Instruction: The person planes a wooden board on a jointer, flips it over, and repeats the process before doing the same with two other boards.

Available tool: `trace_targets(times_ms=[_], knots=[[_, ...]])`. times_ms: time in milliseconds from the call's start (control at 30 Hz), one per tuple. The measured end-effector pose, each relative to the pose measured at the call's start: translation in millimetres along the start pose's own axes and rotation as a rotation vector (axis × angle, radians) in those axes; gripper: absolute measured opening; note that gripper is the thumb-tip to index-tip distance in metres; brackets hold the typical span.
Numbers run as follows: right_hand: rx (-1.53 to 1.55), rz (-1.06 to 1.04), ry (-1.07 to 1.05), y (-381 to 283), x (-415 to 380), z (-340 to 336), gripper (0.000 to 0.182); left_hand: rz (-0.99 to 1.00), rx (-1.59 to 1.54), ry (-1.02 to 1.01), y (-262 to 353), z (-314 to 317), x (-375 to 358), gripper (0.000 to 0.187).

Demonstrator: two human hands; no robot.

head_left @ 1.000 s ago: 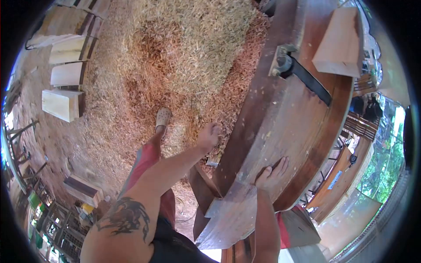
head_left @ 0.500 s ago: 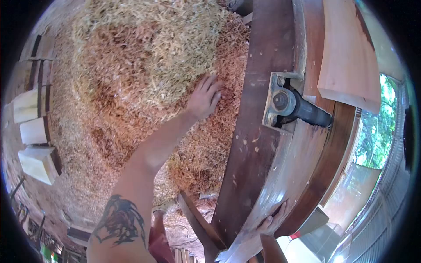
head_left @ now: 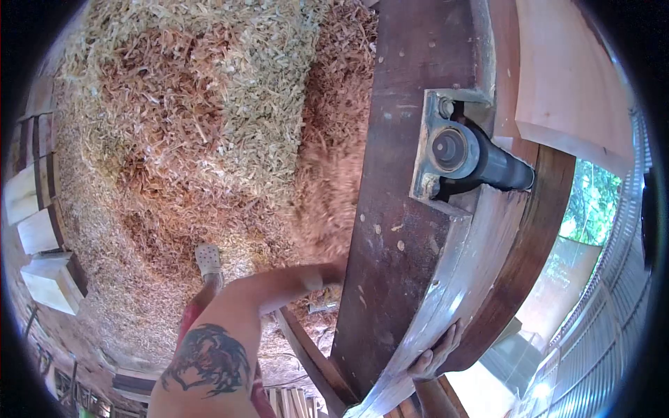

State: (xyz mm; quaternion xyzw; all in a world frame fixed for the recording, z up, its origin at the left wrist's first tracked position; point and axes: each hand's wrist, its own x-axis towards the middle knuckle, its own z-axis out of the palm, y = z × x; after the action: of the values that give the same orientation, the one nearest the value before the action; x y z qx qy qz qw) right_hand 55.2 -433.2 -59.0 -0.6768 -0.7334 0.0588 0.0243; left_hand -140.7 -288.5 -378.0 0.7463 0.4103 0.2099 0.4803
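Note:
From the lower left my tattooed left arm reaches across. Its forearm (head_left: 300, 282) passes behind the dark wooden side panel (head_left: 390, 279) of a machine stand, which hides the hand and fingers. My right hand (head_left: 437, 352) lies on the pale worn top edge (head_left: 453, 306) of the stand, fingers stretched out and holding nothing. A black shaft (head_left: 505, 167) in a metal bearing housing (head_left: 451, 150) is set into the stand above that hand. Wood shavings (head_left: 188, 118) are heaped left of the panel, and a strip of them beside it is smeared by motion.
A foot in a pale clog (head_left: 207, 259) stands on the shavings. Cut wood blocks (head_left: 52, 282) line the left side. A slanting wooden brace (head_left: 306, 355) runs beneath the stand. A broad pale board (head_left: 571, 76) lies at the upper right.
My left hand has moved down from the heap and behind the side panel. Shavings near the panel have shifted. The view has moved closer; my right hand stays on the edge.

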Motion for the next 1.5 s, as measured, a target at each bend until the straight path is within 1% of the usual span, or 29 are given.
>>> trace_targets(times_ms=[67, 100, 133, 167, 200, 233, 267, 300, 367, 400, 467, 533, 600, 667, 700, 733, 767, 867, 933, 967, 1000, 1067, 1133, 1200, 1233, 1300, 1367, 1433, 1500], knots=[[-0.037, -0.001, 0.016, -4, 3, -2, 0.08, -0.051, -0.157, -0.078, 6, -17, -40, 0.031], [-0.054, -0.003, 0.021, -6, 5, -2, 0.079, -0.113, -0.247, -0.095, -3, -36, -50, 0.029], [-0.058, -0.053, 0.039, -9, 10, 0, 0.079, -0.234, -0.319, -0.047, -20, -60, -50, 0.028], [-0.063, -0.101, 0.055, -13, 15, 1, 0.079, -0.335, -0.36, 0.049, -42, -83, -44, 0.026], [-0.061, -0.099, 0.054, -12, 15, 0, 0.078, -0.355, -0.311, 0.219, -71, -103, -29, 0.025], [-0.059, -0.097, 0.053, -12, 16, -1, 0.078, -0.189, -0.039, 0.566, -115, -107, -5, 0.032], [-0.04, -0.047, 0.038, -11, 12, -1, 0.078, -0.26, 0.111, 0.779, -131, -127, 28, 0.044], [-0.02, 0.002, 0.023, -9, 9, -2, 0.078, -0.253, 0.158, 0.809, -134, -157, 55, 0.053], [-0.008, -0.027, 0.023, -3, 5, -1, 0.078, -0.335, 0.256, 0.775, -143, -159, 117, 0.055], [-0.001, -0.04, 0.023, -1, 4, 0, 0.078, -0.362, 0.271, 0.718, -145, -153, 143, 0.055], [0.013, -0.026, 0.021, -4, 5, -1, 0.078, -0.337, 0.273, 0.593, -134, -119, 175, 0.056], [0.015, -0.024, 0.022, -2, 6, 4, 0.079, -0.245, 0.257, 0.449, -112, -70, 181, 0.057], [0.011, -0.031, 0.006, -2, 6, 3, 0.081, -0.152, 0.228, 0.325, -80, -25, 160, 0.058], [-0.038, -0.135, 0.024, -13, 22, 7, 0.081, -0.075, 0.191, 0.199, -50, 9, 121, 0.058], [-0.044, -0.145, 0.026, -14, 23, 5, 0.08, -0.035, 0.158, 0.147, -34, 21, 99, 0.059], [-0.05, -0.156, 0.029, -15, 25, 3, 0.079, -0.004, 0.121, 0.096, -21, 29, 76, 0.059], [-0.03, -0.12, 0.027, -11, 19, 3, 0.078, 0.022, 0.08, 0.041, -11, 33, 52, 0.06], [-0.006, -0.063, 0.024, -9, 13, 1, 0.078, 0.038, -0.1, -0.113, 4, 26, -9, 0.061], [-0.002, -0.055, 0.026, -7, 11, 2, 0.078, -0.053, -0.236, -0.117, -12, -13, -19, 0.062], [-0.005, -0.055, 0.025, -5, 10, 2, 0.079, -0.081, -0.232, -0.014, -28, -38, -10, 0.063], [-0.009, -0.053, 0.022, -4, 9, 2, 0.079, -0.058, -0.164, 0.145, -49, -58, 1, 0.063], [0.006, -0.03, 0.028, -7, 8, 3, 0.08, 0.033, 0.109, 0.578, -94, -102, 42, 0.064], [0.013, -0.032, 0.028, -4, 8, 4, 0.08, -0.037, 0.21, 0.704, -123, -140, 99, 0.065], [0.011, -0.051, 0.016, 1, 4, 4, 0.079, -0.181, 0.114, 0.651, -132, -151, 157, 0.061], [0.008, -0.068, 0.023, 2, 6, 6, 0.079, -0.228, 0.118, 0.612, -135, -146, 180, 0.062], [-0.004, -0.095, 0.029, -1, 9, 6, 0.078, -0.23, 0.14, 0.486, -129, -110, 205, 0.062], [-0.108, -0.352, 0.058, 4, 26, 8, 0.079, -0.16, 0.218, 0.345, -110, -58, 205, 0.062], [-0.098, -0.326, 0.051, 5, 22, 6, 0.081, -0.052, 0.259, 0.206, -83, -8, 178, 0.062], [0.027, -0.021, 0.023, 5, 1, 6, 0.082, 0.094, 0.285, 0.059, -47, 42, 137, 0.062]])
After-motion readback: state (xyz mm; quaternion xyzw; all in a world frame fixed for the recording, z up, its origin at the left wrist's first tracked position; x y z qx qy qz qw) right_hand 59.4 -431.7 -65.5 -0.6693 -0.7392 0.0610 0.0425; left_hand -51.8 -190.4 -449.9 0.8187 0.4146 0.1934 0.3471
